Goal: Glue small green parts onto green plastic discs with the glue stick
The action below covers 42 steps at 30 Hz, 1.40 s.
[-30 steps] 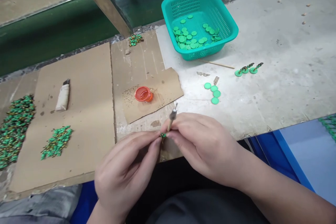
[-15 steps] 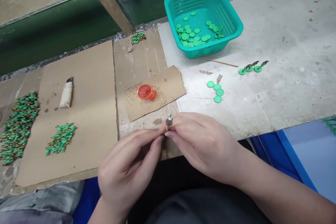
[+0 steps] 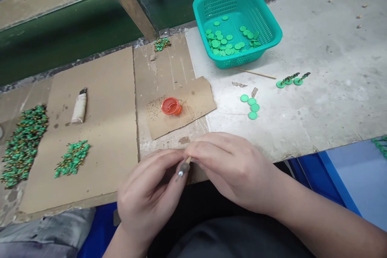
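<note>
My right hand (image 3: 232, 171) pinches a thin wooden-handled tool (image 3: 184, 166) with a dark collar and a fine metal tip. That tip points down and toward me, over the fingers of my left hand (image 3: 151, 191). The left fingers are closed and meet the right ones; whatever they hold is hidden. Both hands are at the table's near edge. Just beyond them stands a small red cup (image 3: 171, 106) on a piece of cardboard (image 3: 196, 107). Four or so loose green discs (image 3: 254, 107) lie to the right of it.
A teal basket (image 3: 220, 62) with several green discs stands at the back. Green discs with dark upright pieces (image 3: 289, 80) sit to the right. Piles of small green-and-black pieces (image 3: 26, 145) and a whitish tube (image 3: 79, 107) lie left. A thin stick (image 3: 255, 73) rests before the basket.
The tool's metal tip has swung from pointing up and away to pointing down toward me. Both hands stay together near the same place.
</note>
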Tool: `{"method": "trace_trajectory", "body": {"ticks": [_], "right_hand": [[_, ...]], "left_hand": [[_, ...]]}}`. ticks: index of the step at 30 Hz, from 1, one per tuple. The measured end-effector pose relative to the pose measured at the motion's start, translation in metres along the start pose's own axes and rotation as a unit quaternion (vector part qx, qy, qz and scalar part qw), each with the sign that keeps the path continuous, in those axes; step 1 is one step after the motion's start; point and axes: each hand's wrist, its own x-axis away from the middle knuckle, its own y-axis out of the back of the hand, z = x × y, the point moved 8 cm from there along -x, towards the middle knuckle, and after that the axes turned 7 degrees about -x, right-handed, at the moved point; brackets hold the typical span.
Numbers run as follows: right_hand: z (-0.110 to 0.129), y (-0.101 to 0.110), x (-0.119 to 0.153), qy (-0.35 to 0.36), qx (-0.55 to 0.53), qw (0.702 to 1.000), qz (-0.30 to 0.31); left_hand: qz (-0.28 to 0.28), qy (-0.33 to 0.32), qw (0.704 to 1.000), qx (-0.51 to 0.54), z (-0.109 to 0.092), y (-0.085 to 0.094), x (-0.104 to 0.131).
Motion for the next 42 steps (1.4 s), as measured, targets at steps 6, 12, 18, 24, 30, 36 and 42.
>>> {"method": "trace_trajectory", "body": {"ticks": [6, 12, 18, 24, 30, 36, 42], "right_hand": [[-0.003, 0.0, 0.003, 0.006, -0.005, 1.0, 0.005], [-0.006, 0.01, 0.006, 0.017, -0.049, 0.997, -0.057], [-0.006, 0.003, 0.006, 0.01, -0.033, 0.999, -0.023], [-0.005, 0.003, 0.005, 0.004, -0.033, 0.999, -0.004], [-0.004, 0.001, 0.003, 0.001, -0.018, 1.0, 0.006], [-0.004, -0.002, 0.002, 0.007, -0.007, 1.0, 0.003], [-0.005, 0.004, 0.001, 0.009, -0.03, 0.999, -0.026]], "left_hand": [[-0.009, -0.008, 1.0, 0.001, -0.003, 0.0, 0.0], [-0.019, 0.01, 1.0, -0.016, -0.003, 0.0, -0.003], [-0.02, -0.007, 1.0, -0.01, -0.007, 0.0, -0.006], [-0.018, -0.013, 1.0, -0.011, -0.01, 0.0, -0.007], [-0.009, -0.002, 1.0, 0.007, -0.003, -0.001, -0.002], [-0.004, -0.011, 1.0, 0.002, 0.0, -0.002, 0.001], [-0.032, -0.007, 0.999, -0.022, -0.006, 0.001, -0.005]]}}
